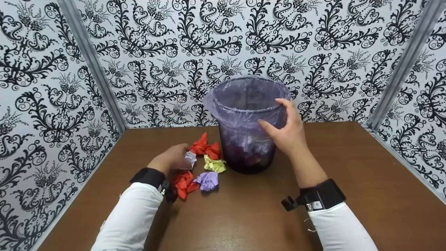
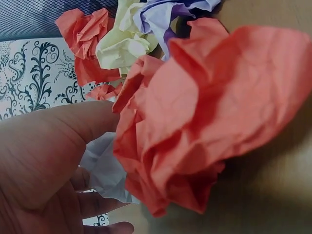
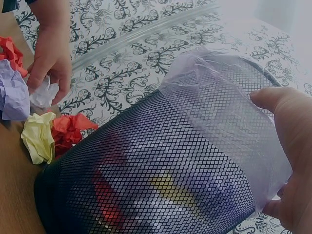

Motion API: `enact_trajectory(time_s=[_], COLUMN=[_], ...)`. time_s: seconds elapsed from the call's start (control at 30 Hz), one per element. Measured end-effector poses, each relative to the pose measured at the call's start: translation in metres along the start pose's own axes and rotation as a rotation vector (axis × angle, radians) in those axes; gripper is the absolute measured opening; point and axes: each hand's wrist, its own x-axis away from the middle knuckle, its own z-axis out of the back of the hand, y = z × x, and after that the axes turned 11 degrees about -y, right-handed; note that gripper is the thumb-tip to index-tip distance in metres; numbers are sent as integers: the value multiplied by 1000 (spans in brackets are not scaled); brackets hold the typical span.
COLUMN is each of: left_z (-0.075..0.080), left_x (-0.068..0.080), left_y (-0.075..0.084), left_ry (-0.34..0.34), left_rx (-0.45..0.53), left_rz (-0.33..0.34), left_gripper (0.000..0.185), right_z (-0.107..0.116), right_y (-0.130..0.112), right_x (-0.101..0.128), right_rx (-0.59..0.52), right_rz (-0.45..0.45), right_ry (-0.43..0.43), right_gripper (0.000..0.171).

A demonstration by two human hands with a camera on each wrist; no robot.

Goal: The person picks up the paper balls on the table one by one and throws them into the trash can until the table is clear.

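My left hand (image 1: 170, 158) is at the left of a loose group of crumpled papers, its thumb and fingers pinching a white crumpled paper (image 3: 45, 94). Close beside that hand lies a red crumpled paper (image 2: 170, 117), large in the left wrist view. My right hand (image 1: 291, 136) grips the right side of a dark mesh wastebasket (image 1: 233, 143) at its rim. A translucent purple bin liner (image 1: 226, 116) is folded over that rim. Through the mesh, red, yellow and white papers (image 3: 165, 212) show inside the basket.
Between the left hand and the basket lie two more red crumpled papers (image 1: 199, 144), a yellow one (image 1: 214, 164) and a purple one (image 1: 208, 181). Behind the brown table (image 1: 223, 219) stands a patterned wall (image 1: 167, 69), with side walls left and right.
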Motion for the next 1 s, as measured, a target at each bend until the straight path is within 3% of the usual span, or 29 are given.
enact_trajectory(time_s=[0.5, 0.67, 0.87, 1.0], left_z=[2, 8, 21, 36], left_x=[2, 12, 30, 37], left_y=[1, 3, 12, 21], left_ry=[-22, 6, -21, 2], left_rx=[-16, -3, 90, 20], left_rz=[12, -24, -34, -78], left_gripper=[81, 78, 94, 93], right_z=[1, 0, -1, -1], right_y=[-1, 2, 5, 5], right_x=[-2, -2, -1, -1], right_rx=[11, 8, 2, -1], right_rz=[-1, 31, 52, 47], right_ry=[-9, 3, 14, 15], right_gripper=[79, 77, 77, 77])
